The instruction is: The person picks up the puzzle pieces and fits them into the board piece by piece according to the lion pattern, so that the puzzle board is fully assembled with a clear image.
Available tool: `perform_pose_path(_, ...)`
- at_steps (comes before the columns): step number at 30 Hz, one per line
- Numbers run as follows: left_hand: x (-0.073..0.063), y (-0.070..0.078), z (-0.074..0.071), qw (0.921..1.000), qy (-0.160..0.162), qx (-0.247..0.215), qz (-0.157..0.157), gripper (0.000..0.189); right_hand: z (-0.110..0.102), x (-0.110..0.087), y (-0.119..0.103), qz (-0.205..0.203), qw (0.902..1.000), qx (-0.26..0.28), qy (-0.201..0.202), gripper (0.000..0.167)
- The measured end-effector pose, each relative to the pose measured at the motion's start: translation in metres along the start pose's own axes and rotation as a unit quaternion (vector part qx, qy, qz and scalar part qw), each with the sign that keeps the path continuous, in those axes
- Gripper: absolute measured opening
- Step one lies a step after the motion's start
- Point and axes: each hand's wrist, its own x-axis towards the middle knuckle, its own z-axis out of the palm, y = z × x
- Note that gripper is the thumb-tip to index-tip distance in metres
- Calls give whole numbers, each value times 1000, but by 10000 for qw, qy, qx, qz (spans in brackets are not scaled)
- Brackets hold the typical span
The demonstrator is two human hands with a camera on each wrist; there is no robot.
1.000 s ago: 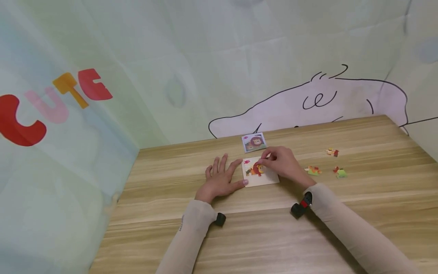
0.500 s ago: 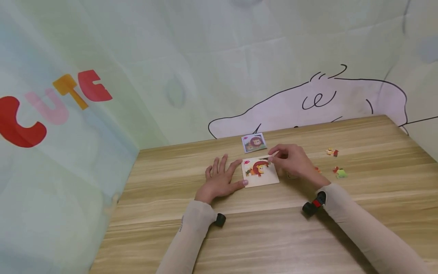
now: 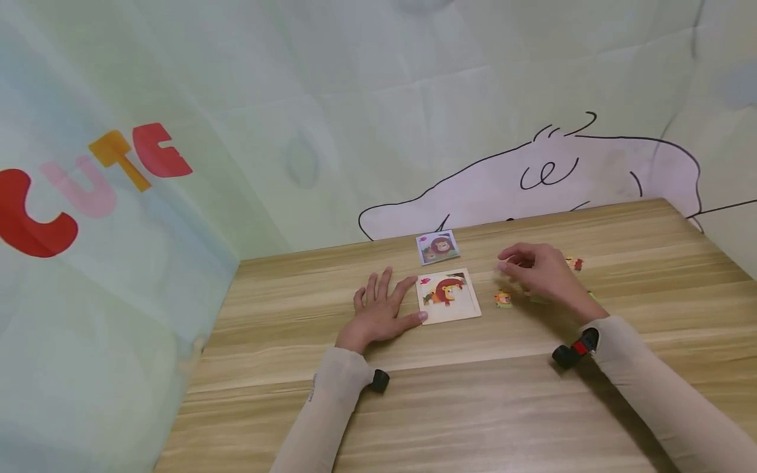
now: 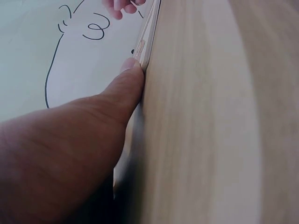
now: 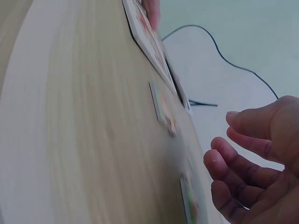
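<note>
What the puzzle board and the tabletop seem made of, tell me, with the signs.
Puzzle board: probably thin wood or fibreboard, matt; its bare part is pale and it lies flat.
Tabletop: wood or wood-look laminate, smooth, perhaps faintly satin; streaky grain runs across it.

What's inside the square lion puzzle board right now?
The puzzle board holds lion picture pieces toward its far side; bare base shows along the near side. The base beneath those pieces is covered, and the left hand's thumb tip hides a bit of the near-left corner.
</note>
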Motion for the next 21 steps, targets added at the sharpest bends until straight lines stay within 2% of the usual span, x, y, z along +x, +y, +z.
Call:
perform_pose_path(9, -1, 1, -1, 10000, 27, -54, 39, 84, -21, -7, 17, 97, 9995, -213, 213, 33)
perform_pose_path(14, -1, 1, -3, 9999, -67, -73, -18, 85, -32, -10, 26, 129, 9988, -342, 340, 34)
perform_pose_path(21, -2, 3, -3, 10000, -59, 2, -23, 85, -46, -15, 40, 246, 9978, -481, 374, 37)
